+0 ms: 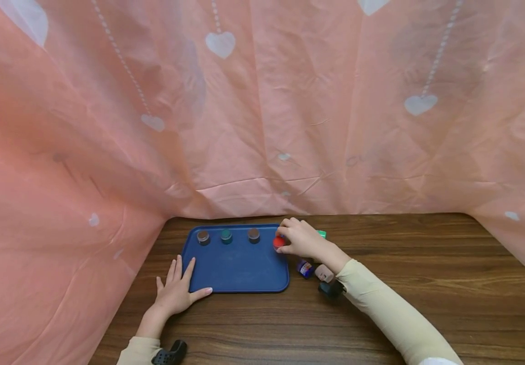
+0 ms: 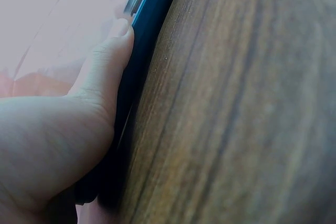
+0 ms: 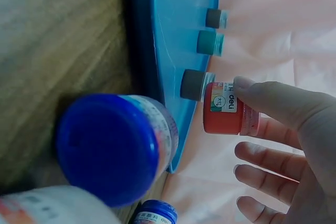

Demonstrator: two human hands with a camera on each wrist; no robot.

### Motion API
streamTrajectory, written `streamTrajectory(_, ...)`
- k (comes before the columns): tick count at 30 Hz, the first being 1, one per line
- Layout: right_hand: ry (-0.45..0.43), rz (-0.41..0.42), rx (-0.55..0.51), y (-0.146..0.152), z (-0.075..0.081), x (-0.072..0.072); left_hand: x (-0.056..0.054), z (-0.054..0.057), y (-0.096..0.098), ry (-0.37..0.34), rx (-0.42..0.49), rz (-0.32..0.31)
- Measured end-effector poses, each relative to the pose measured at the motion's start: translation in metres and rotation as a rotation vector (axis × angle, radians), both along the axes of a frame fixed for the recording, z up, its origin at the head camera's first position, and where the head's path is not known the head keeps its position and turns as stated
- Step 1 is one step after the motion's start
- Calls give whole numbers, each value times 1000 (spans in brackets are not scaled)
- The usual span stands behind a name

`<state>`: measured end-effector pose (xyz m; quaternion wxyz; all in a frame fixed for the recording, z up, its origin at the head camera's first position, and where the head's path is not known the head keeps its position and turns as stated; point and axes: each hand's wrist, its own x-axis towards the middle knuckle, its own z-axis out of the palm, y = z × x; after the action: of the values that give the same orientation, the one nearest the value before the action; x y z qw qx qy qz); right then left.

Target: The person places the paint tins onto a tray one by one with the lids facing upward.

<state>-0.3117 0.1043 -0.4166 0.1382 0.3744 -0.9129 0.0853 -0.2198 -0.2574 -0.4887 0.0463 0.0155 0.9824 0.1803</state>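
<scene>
In the head view, my right hand pinches a small red paint jar at the back right corner of a blue tray. The right wrist view has the labelled jar between thumb and index finger, the other fingers spread loosely. It looks slightly above the tray, though contact is hard to judge. A brown jar, a teal jar and another brown jar stand along the tray's back side. My left hand rests at the tray's front left corner, fingers straight and spread, thumb on the rim.
Right of the tray, on the wooden table, are a blue jar, a pale pinkish jar and a green item partly behind my right hand. A pink curtain with white hearts hangs behind and on both sides.
</scene>
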Motion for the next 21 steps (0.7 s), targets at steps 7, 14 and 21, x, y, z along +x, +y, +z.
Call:
streamTrajectory(7,-45,-23,23,-9,0,-17,0,-1,0,8,-11,0)
streamTrajectory(14,-44,-55,56,-16,1,-34,1,0,0,10,-3,-1)
streamTrajectory(21,-126,-84,67,-19,2,-49,1,2,1,8,9,-3)
